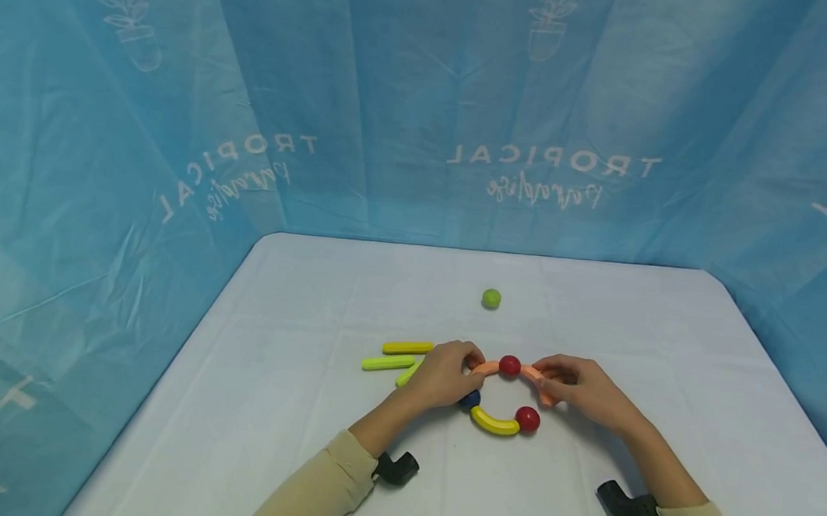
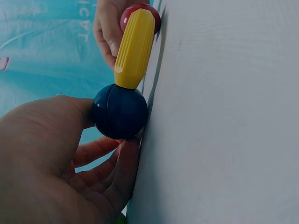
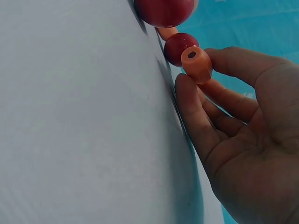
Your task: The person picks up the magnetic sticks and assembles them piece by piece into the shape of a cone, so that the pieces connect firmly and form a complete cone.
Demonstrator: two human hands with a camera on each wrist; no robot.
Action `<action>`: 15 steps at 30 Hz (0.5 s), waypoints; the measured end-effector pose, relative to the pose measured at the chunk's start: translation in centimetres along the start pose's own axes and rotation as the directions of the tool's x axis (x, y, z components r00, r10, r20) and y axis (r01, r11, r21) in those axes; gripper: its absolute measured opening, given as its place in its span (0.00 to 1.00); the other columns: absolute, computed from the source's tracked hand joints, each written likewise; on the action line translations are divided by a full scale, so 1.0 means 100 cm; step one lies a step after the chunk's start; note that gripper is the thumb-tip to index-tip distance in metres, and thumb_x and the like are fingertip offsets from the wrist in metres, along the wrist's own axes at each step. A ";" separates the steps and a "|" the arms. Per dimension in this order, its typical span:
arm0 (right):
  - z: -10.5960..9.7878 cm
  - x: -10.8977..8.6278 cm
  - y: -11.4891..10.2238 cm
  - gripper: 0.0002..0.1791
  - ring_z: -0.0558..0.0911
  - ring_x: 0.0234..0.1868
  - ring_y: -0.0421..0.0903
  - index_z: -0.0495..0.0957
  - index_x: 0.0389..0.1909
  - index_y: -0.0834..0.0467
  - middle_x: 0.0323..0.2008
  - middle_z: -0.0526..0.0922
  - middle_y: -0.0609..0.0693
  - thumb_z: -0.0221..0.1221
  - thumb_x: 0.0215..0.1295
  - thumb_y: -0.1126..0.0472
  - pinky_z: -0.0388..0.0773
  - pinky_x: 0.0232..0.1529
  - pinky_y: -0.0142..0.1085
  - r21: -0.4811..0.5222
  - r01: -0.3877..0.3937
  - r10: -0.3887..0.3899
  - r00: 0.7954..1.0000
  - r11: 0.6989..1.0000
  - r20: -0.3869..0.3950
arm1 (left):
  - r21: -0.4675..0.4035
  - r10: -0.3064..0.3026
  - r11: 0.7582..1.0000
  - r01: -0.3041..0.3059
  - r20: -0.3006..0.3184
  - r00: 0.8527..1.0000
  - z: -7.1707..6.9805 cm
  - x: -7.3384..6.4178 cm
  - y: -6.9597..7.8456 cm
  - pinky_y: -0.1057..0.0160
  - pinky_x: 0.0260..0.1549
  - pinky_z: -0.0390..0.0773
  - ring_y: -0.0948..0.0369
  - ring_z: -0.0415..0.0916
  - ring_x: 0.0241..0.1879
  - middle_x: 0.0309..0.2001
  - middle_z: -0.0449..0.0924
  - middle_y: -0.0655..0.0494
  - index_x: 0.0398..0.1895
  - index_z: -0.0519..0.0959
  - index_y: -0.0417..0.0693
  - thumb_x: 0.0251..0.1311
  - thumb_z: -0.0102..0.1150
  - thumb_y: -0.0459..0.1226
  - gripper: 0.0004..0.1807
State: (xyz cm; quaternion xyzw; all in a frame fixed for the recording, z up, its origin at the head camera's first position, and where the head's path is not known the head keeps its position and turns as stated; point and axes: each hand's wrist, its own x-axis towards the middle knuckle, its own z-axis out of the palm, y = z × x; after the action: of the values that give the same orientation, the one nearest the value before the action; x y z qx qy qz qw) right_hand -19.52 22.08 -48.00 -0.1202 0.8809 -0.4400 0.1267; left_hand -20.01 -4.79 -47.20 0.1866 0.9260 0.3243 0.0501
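Observation:
My left hand pinches the left end of an orange curved stick. A dark blue ball sits right at its fingertips and partly hides them in the left wrist view. A yellow curved stick runs from the blue ball to a red ball. Another red ball joins the first orange stick to a second orange curved stick. My right hand pinches that second stick between thumb and fingers; its free end shows a dark hole in the right wrist view.
Left of my left hand lie a yellow straight stick, a lime straight stick and a partly covered lime stick. A green ball rests farther back on the white table. Blue printed curtains surround the table.

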 end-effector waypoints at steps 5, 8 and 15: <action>0.001 -0.001 -0.003 0.21 0.77 0.40 0.49 0.78 0.52 0.54 0.39 0.80 0.48 0.65 0.60 0.50 0.79 0.36 0.38 0.023 -0.007 0.007 1.000 1.000 0.003 | 0.004 0.007 1.000 -0.007 -0.003 1.000 -0.001 0.000 0.001 0.68 0.29 0.71 0.65 0.69 0.31 0.34 0.74 0.67 0.44 0.80 0.54 0.59 0.61 0.44 0.11; 0.002 -0.001 -0.005 0.21 0.77 0.40 0.49 0.78 0.53 0.54 0.39 0.80 0.49 0.65 0.61 0.52 0.79 0.35 0.38 0.027 -0.011 0.011 1.000 1.000 0.014 | 0.004 0.002 1.000 -0.002 -0.001 1.000 0.000 -0.001 0.001 0.68 0.30 0.71 0.65 0.69 0.32 0.34 0.74 0.67 0.44 0.80 0.54 0.59 0.61 0.44 0.11; 0.005 -0.003 -0.009 0.20 0.78 0.39 0.49 0.77 0.53 0.54 0.38 0.79 0.50 0.65 0.61 0.54 0.79 0.36 0.38 0.026 -0.024 0.023 0.999 0.999 0.031 | 0.003 0.001 1.000 -0.001 -0.004 1.000 0.001 -0.001 0.000 0.68 0.32 0.72 0.66 0.70 0.33 0.34 0.74 0.68 0.44 0.79 0.55 0.59 0.61 0.45 0.11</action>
State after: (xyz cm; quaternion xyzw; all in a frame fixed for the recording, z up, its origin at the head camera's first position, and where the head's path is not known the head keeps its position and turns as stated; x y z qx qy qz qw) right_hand -19.02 21.26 -47.56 -0.1149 0.8743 -0.4480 0.1472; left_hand -19.89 -4.79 -47.26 0.1866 0.9264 0.3235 0.0481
